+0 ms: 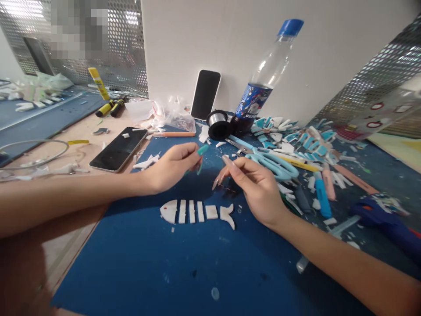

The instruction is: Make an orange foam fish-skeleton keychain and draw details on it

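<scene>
A white fish shape (197,212), cut into several slices, lies in a row on the blue cutting mat (158,267). Above it my left hand (174,166) is closed around a slim teal tool (201,154) that sticks out past the fingers. My right hand (251,182) hovers just right of it, fingers bent with thumb and forefinger pinched near a thin dark wire I can barely make out. Both hands hang a little above the fish's tail end.
Light blue scissors (269,160), pens and a pile of teal and white scraps (296,138) crowd the right. A plastic bottle (263,83), wire spool (217,124) and leaning phone (205,94) stand at the back. Another phone (119,148) lies left.
</scene>
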`<state>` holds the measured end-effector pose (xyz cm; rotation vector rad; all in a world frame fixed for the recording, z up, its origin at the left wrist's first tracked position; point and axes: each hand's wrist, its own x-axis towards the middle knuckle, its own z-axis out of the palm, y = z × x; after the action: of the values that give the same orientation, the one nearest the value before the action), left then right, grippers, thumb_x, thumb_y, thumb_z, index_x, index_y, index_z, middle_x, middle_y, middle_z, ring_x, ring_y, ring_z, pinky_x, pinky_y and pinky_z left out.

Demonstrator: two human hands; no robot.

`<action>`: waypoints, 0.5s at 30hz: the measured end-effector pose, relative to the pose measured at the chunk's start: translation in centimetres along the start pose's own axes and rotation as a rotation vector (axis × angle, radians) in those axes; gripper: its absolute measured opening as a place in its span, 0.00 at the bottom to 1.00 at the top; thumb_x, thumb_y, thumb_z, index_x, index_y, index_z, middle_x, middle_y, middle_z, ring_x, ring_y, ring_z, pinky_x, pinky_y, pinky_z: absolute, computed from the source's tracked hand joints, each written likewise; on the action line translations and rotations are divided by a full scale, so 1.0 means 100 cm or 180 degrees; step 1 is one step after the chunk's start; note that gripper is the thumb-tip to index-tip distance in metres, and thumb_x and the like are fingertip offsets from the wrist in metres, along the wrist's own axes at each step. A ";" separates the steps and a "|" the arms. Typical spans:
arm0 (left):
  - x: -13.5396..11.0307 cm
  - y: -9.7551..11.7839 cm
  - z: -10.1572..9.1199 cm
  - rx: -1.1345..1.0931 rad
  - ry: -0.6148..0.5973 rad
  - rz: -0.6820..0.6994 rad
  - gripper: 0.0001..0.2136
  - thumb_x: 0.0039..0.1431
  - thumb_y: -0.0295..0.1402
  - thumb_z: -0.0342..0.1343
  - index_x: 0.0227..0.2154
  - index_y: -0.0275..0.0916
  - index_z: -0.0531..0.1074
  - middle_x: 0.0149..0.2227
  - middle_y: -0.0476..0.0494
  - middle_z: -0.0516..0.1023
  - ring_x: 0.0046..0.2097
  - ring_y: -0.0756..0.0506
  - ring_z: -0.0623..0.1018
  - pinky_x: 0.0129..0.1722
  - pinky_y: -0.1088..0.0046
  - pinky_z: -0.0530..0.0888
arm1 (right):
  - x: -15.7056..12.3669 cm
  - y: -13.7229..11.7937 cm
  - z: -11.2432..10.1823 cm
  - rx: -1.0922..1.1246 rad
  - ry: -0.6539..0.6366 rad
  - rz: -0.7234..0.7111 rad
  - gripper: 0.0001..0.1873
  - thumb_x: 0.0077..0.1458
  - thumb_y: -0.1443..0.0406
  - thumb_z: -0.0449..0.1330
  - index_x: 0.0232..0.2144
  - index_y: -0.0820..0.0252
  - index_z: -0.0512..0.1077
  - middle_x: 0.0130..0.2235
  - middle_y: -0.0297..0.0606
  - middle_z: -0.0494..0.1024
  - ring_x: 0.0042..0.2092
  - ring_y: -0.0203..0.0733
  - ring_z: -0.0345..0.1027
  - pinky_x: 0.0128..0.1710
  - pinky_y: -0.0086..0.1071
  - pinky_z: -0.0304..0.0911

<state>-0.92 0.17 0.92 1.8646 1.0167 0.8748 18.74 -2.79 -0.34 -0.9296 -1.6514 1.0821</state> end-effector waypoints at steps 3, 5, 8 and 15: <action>-0.004 -0.006 0.010 -0.0707 -0.0163 -0.0349 0.13 0.65 0.31 0.43 0.23 0.36 0.61 0.20 0.54 0.60 0.22 0.55 0.59 0.23 0.78 0.59 | -0.002 -0.003 0.000 -0.0362 -0.0156 -0.0017 0.14 0.61 0.60 0.54 0.24 0.56 0.72 0.28 0.34 0.75 0.31 0.38 0.67 0.43 0.38 0.61; -0.004 -0.008 0.011 -0.0950 -0.0229 -0.0476 0.14 0.65 0.30 0.42 0.23 0.36 0.61 0.20 0.54 0.59 0.21 0.55 0.58 0.22 0.78 0.57 | -0.001 -0.003 -0.001 -0.0523 -0.0246 -0.0012 0.15 0.61 0.60 0.53 0.24 0.56 0.72 0.27 0.34 0.73 0.31 0.38 0.65 0.45 0.40 0.60; -0.003 -0.009 0.010 -0.1177 -0.0342 -0.0509 0.14 0.65 0.30 0.43 0.23 0.36 0.61 0.19 0.55 0.58 0.21 0.56 0.57 0.21 0.78 0.55 | 0.000 -0.002 -0.001 -0.0559 -0.0381 0.0023 0.15 0.61 0.59 0.53 0.25 0.55 0.72 0.26 0.34 0.72 0.32 0.39 0.64 0.41 0.39 0.60; -0.001 -0.006 0.009 -0.1312 -0.0375 -0.0591 0.15 0.65 0.28 0.43 0.22 0.34 0.62 0.18 0.56 0.58 0.20 0.56 0.57 0.20 0.78 0.54 | 0.001 -0.002 0.000 -0.0630 -0.0495 0.0037 0.14 0.60 0.59 0.55 0.25 0.53 0.73 0.26 0.32 0.71 0.32 0.38 0.63 0.36 0.35 0.59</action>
<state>-0.36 0.03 -0.01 1.4336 0.8466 0.7851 18.65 -2.75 -0.08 -1.0030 -1.9099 1.0337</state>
